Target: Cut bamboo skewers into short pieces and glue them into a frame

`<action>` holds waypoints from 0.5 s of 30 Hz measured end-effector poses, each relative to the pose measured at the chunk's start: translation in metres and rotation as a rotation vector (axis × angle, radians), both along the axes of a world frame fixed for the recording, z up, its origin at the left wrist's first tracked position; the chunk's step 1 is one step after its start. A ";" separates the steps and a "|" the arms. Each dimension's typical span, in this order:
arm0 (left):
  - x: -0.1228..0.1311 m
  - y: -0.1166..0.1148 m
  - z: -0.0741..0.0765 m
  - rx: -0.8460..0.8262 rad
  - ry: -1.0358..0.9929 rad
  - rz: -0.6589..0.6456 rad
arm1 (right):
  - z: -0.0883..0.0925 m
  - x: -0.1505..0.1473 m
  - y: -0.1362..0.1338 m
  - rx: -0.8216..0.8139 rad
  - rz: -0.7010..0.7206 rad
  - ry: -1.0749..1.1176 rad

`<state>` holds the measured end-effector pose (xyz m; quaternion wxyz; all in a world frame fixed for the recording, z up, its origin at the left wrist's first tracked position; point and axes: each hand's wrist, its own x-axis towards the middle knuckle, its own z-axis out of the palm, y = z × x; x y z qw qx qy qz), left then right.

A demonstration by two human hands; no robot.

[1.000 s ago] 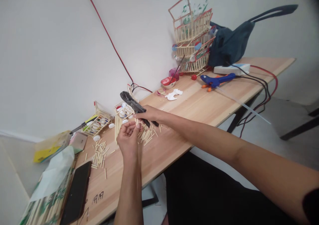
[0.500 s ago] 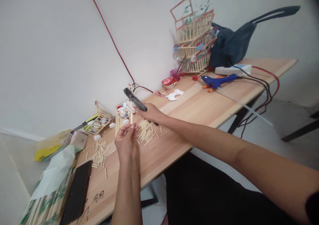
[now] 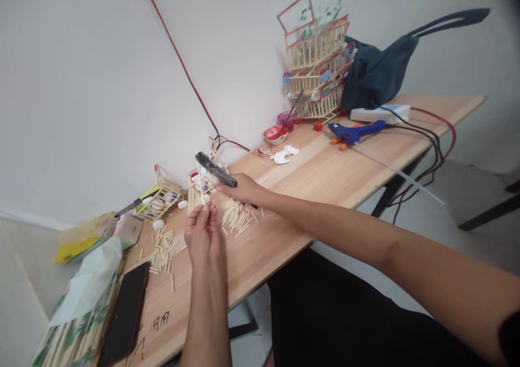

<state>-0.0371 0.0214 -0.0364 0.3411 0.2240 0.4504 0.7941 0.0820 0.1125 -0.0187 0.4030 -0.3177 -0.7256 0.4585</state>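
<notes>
My left hand [image 3: 202, 231] is raised over the wooden table [image 3: 309, 177], its fingertips pinched on a thin wooden stick [image 3: 201, 191] held upright. My right hand [image 3: 242, 189] reaches in from the right and grips black cutting pliers [image 3: 214, 169], whose jaws point up-left, close to the top of the stick. Below both hands lies a pile of short cut sticks [image 3: 238, 217]. A small stick basket [image 3: 203, 181] with white and red caps stands just behind the hands.
More cut sticks [image 3: 163, 250] lie at the left, beside a black phone [image 3: 125, 315], a tissue pack [image 3: 83, 288] and another small basket [image 3: 162, 196]. Farther back are stacked stick baskets [image 3: 314, 66], a red bowl [image 3: 275, 134], a blue glue gun [image 3: 354, 130], a dark bag [image 3: 376, 71] and cables.
My left hand moved a little left and down with the stick. The pliers in my right hand swung left and lowered toward the stick's top.
</notes>
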 end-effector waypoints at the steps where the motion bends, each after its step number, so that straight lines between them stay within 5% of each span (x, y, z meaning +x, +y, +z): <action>1: 0.002 0.000 0.000 -0.001 0.020 -0.016 | -0.001 -0.001 -0.001 0.024 0.024 0.004; 5: 0.012 -0.002 0.000 -0.005 0.088 -0.075 | -0.004 -0.004 -0.004 0.077 0.059 -0.020; 15: 0.016 -0.005 -0.001 -0.010 0.390 -0.088 | 0.003 0.000 -0.007 -0.082 0.082 0.051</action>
